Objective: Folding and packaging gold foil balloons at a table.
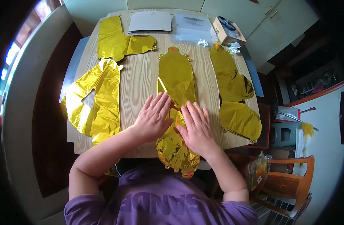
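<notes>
A long, flat gold foil balloon (175, 75) lies lengthwise down the middle of the table, its crinkled near end hanging over the front edge. My left hand (154, 115) rests on its left side near the midpoint, fingers stretched out. Flat on the right side of the same foil is my right hand (197, 125), fingers extended. Both palms face down and grip nothing. To the left are an L-shaped gold foil balloon (111, 39) and a shiny, wrinkled one (107, 103) with a triangular hole. On the right lies another gold foil balloon (228, 73), with rounded lobes.
At the far edge of the wooden table (138, 80) sit a stack of white sheets (150, 21) and clear plastic sheeting (194, 28). A small cardboard box (221, 33) holding a dark object stands at the far right, near crumpled white bits (235, 47). A wooden chair (305, 176) is at lower right.
</notes>
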A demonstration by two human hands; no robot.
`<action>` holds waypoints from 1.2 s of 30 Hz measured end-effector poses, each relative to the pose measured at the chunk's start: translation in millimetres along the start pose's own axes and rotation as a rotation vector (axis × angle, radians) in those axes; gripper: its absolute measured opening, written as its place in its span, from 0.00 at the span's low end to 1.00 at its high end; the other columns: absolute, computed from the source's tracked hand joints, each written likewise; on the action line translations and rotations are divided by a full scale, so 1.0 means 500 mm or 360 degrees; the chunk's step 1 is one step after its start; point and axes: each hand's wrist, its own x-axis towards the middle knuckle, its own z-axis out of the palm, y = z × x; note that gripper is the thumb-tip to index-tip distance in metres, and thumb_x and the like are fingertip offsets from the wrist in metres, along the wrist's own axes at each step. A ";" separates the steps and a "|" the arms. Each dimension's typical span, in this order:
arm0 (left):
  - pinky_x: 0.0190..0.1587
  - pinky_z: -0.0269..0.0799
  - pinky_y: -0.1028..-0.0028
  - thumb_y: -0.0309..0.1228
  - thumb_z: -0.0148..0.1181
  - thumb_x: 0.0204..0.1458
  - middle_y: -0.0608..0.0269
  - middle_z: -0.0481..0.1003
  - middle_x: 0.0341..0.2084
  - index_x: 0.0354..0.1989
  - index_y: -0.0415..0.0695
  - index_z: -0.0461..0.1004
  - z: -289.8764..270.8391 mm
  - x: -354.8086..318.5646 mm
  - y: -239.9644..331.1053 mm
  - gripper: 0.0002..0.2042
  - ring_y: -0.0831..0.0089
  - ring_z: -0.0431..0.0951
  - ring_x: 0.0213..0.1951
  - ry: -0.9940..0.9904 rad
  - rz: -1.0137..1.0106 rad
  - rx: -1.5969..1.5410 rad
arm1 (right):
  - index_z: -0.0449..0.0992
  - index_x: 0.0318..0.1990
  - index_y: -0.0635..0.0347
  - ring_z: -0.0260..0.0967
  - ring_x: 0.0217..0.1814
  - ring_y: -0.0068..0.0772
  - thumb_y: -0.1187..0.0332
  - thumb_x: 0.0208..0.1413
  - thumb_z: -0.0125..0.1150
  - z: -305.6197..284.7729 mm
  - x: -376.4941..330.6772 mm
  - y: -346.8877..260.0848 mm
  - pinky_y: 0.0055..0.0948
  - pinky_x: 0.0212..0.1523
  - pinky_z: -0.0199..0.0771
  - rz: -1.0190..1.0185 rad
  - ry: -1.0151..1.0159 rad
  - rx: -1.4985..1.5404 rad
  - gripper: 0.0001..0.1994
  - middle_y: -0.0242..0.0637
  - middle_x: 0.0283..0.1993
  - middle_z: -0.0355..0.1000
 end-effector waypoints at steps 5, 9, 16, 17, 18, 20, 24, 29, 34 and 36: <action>0.74 0.42 0.47 0.49 0.55 0.60 0.39 0.54 0.72 0.71 0.32 0.55 0.023 -0.001 -0.002 0.39 0.46 0.51 0.74 0.0036 0.0012 0.0043 | 0.46 0.76 0.66 0.34 0.83 0.55 0.45 0.66 0.50 0.051 0.001 0.035 0.58 0.78 0.30 0.0044 -0.0186 -0.0069 0.42 0.55 0.81 0.38; 0.73 0.42 0.46 0.52 0.51 0.61 0.39 0.54 0.72 0.71 0.32 0.56 0.015 -0.003 0.006 0.39 0.41 0.50 0.74 0.0035 0.0013 0.0177 | 0.47 0.75 0.68 0.34 0.83 0.55 0.42 0.67 0.46 0.051 0.002 0.033 0.61 0.78 0.28 0.0037 -0.0185 -0.0063 0.42 0.56 0.80 0.39; 0.73 0.45 0.47 0.56 0.53 0.58 0.40 0.56 0.71 0.71 0.34 0.58 0.021 -0.005 -0.004 0.41 0.40 0.52 0.73 0.0001 0.0011 0.0174 | 0.47 0.76 0.67 0.33 0.83 0.56 0.41 0.66 0.45 0.053 0.002 0.031 0.62 0.77 0.27 0.0026 -0.0198 -0.0088 0.43 0.57 0.80 0.38; 0.73 0.46 0.47 0.57 0.53 0.57 0.41 0.56 0.71 0.71 0.35 0.58 0.017 0.000 -0.009 0.42 0.40 0.53 0.72 -0.0018 0.0008 0.0132 | 0.47 0.76 0.67 0.33 0.83 0.56 0.41 0.66 0.45 0.051 0.002 0.031 0.62 0.77 0.27 0.0023 -0.0204 -0.0083 0.43 0.57 0.80 0.38; 0.72 0.47 0.47 0.57 0.53 0.57 0.41 0.57 0.71 0.71 0.35 0.58 0.009 0.007 -0.012 0.42 0.40 0.54 0.72 -0.0040 0.0005 0.0091 | 0.47 0.76 0.67 0.32 0.83 0.56 0.41 0.66 0.45 0.048 0.002 0.030 0.62 0.77 0.26 0.0041 -0.0240 -0.0071 0.43 0.57 0.80 0.37; 0.72 0.49 0.51 0.55 0.54 0.58 0.42 0.61 0.68 0.68 0.35 0.62 -0.008 0.027 -0.018 0.38 0.47 0.59 0.69 0.0020 -0.0054 -0.0014 | 0.46 0.76 0.66 0.32 0.83 0.57 0.41 0.66 0.45 0.047 0.002 0.032 0.62 0.77 0.26 0.0041 -0.0249 -0.0063 0.43 0.57 0.81 0.37; 0.72 0.51 0.54 0.50 0.55 0.60 0.46 0.65 0.65 0.66 0.36 0.65 -0.002 0.064 -0.069 0.33 0.54 0.62 0.68 0.0021 -0.0025 0.0135 | 0.44 0.76 0.65 0.31 0.83 0.57 0.42 0.67 0.46 0.047 0.003 0.029 0.62 0.77 0.25 0.0035 -0.0266 -0.0074 0.43 0.57 0.81 0.36; 0.73 0.48 0.52 0.48 0.57 0.59 0.50 0.64 0.67 0.67 0.40 0.64 0.001 0.095 -0.108 0.32 0.55 0.61 0.69 0.0007 -0.0086 0.0106 | 0.45 0.77 0.64 0.32 0.83 0.57 0.40 0.66 0.46 0.053 0.002 0.031 0.61 0.77 0.27 0.0035 -0.0241 -0.0106 0.43 0.56 0.81 0.37; 0.75 0.42 0.50 0.48 0.54 0.61 0.49 0.61 0.69 0.69 0.42 0.62 -0.009 0.102 -0.085 0.32 0.54 0.55 0.73 0.0184 -0.0022 0.0317 | 0.46 0.76 0.63 0.36 0.83 0.53 0.39 0.68 0.41 0.027 0.000 0.046 0.58 0.78 0.30 0.0093 -0.0136 0.0227 0.42 0.54 0.81 0.40; 0.75 0.40 0.48 0.47 0.54 0.62 0.48 0.59 0.70 0.70 0.41 0.59 -0.016 0.114 -0.050 0.32 0.53 0.53 0.74 0.0119 0.0157 0.0244 | 0.46 0.76 0.67 0.37 0.83 0.53 0.42 0.69 0.40 0.003 -0.013 0.054 0.58 0.78 0.26 0.0069 -0.0041 0.0215 0.41 0.57 0.80 0.41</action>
